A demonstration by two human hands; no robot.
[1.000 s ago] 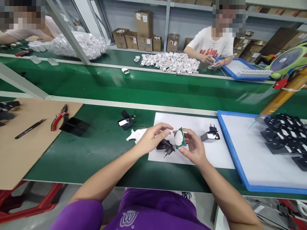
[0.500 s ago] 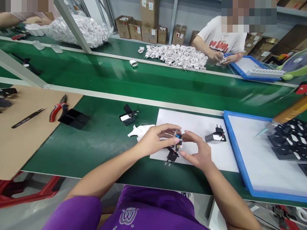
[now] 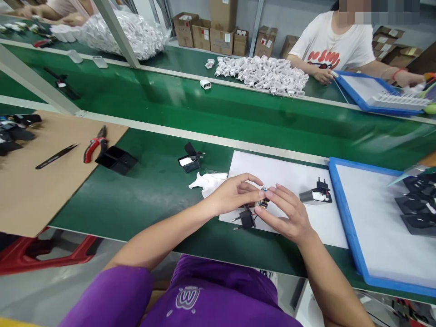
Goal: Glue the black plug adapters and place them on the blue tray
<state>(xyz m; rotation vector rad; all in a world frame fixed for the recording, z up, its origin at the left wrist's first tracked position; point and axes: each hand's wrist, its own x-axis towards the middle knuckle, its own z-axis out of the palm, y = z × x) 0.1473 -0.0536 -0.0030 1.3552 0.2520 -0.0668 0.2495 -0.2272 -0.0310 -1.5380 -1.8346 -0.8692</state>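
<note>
From the left, tweezers (image 3: 56,157) and red-handled pliers (image 3: 95,146) are laid on a brown sheet (image 3: 64,195), with a black open-ended casing (image 3: 116,160) at its edge. Along the green table (image 3: 150,190), a small black plug unit (image 3: 190,159) is passed, then a crumpled white wrapping (image 3: 209,182).

And here, over the white sheet (image 3: 279,169), is the circuit board (image 3: 263,203), held up between both hands! By the left hand (image 3: 226,196) it is met with thumb and fingers brought together, though the exact pinch is partly hidden. By the right hand (image 3: 294,218) it is clamped at the other side, thumb low, fingers above. Below, a black plug (image 3: 247,219) is seen, prongs pointed left, seemingly joined by thin leads (image 3: 256,217).

Very light, this board, it is judged: stiff but fragile, its components easily knocked, its leads limp and easily tugged. It is best taken by its edges, the plug by its solid body. Further right, another plug unit (image 3: 316,195) is stood beside a blue-rimmed tray (image 3: 348,227).
</note>
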